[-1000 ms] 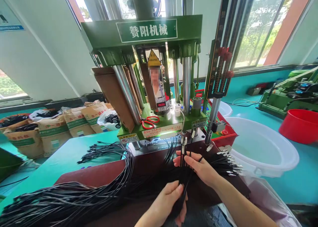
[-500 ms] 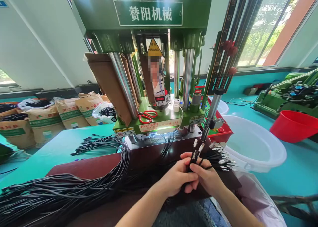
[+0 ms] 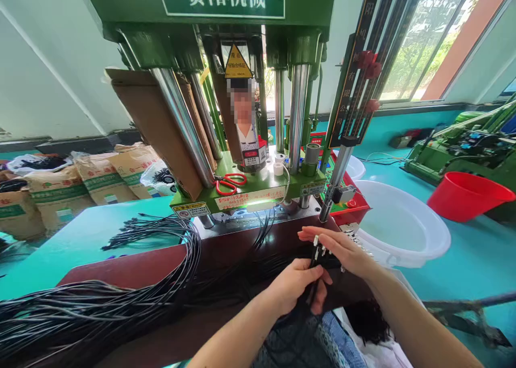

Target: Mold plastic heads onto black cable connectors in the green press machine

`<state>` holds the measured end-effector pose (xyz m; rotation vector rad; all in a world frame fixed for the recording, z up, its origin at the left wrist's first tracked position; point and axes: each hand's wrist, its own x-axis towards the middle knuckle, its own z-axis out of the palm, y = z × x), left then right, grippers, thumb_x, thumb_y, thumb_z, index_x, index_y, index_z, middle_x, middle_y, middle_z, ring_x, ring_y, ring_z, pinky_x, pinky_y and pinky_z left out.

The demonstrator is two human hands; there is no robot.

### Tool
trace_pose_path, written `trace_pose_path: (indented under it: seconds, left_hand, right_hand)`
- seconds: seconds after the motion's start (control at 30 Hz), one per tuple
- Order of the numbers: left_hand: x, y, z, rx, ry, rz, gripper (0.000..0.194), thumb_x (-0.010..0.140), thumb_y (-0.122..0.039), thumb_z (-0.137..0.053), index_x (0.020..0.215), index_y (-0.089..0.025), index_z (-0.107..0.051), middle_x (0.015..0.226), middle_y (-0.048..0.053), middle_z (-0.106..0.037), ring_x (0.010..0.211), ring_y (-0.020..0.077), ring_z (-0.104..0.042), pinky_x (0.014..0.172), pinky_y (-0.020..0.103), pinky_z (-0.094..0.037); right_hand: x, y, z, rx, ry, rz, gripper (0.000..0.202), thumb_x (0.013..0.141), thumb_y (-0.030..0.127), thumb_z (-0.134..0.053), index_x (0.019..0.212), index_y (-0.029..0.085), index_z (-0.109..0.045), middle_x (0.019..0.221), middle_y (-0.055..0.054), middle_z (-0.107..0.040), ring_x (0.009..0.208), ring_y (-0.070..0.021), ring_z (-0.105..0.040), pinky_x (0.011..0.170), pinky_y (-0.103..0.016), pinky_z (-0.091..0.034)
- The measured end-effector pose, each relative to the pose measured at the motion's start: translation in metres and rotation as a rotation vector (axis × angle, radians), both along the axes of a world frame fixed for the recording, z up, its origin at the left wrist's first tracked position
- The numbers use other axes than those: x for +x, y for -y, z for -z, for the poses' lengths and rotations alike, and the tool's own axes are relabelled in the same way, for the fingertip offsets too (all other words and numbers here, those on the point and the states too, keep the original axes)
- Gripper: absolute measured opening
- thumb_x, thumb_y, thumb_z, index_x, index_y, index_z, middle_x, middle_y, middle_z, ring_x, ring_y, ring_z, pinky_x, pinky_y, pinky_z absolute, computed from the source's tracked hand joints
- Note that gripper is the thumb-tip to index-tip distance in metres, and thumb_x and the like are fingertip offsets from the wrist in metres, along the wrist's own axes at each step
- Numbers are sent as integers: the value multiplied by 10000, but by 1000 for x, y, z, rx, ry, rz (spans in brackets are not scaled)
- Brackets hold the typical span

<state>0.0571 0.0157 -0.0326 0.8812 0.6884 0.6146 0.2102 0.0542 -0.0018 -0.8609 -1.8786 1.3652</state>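
Observation:
My left hand (image 3: 300,282) is closed around a small bunch of black cables (image 3: 315,258) whose metal connector ends point upward. Over those ends lies my right hand (image 3: 342,250), its fingers stretched out flat and touching or close to the connectors. Behind and under the right hand, more cables with silvery connectors (image 3: 357,238) rest at the table's right side, partly covered. A few thin black cables (image 3: 264,229) lead out from under the green press (image 3: 250,193) in front of me.
A thick bundle of black cables (image 3: 121,309) spreads over the brown tabletop (image 3: 133,268) on the left. Red-handled scissors (image 3: 230,184) lie on the press. To the right stand a white tub (image 3: 403,223) and a red bucket (image 3: 470,196). Paper sacks (image 3: 99,177) line the back left.
My right hand has let go of the cable bunch and risen, with fingers now flat over the connector ends. My left hand keeps its hold. The view has tipped down and come closer.

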Motion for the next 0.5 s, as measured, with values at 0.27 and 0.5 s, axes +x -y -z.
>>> trace_pose_path:
  seconds: [0.27, 0.5]
  left_hand:
    - [13, -5, 11, -218, 73, -22, 421, 720, -497, -561, 931, -143, -477, 569, 41, -590, 478, 183, -571, 510, 327, -440]
    - [1, -17, 32, -153, 122, -349, 403, 632, -422, -683, 774, -194, -383, 474, -96, -392, 366, 31, -301, 374, 164, -219]
  right_hand:
    - [-21, 2, 41, 169, 72, 92, 349, 912, 369, -383, 1016, 167, -647, 971, -64, -682, 898, -186, -624, 818, -320, -484]
    - [-38, -45, 50, 317, 265, 96, 377, 934, 285, -277, 1042, 133, -604, 978, -78, -676, 884, -164, -632, 772, -288, -509]
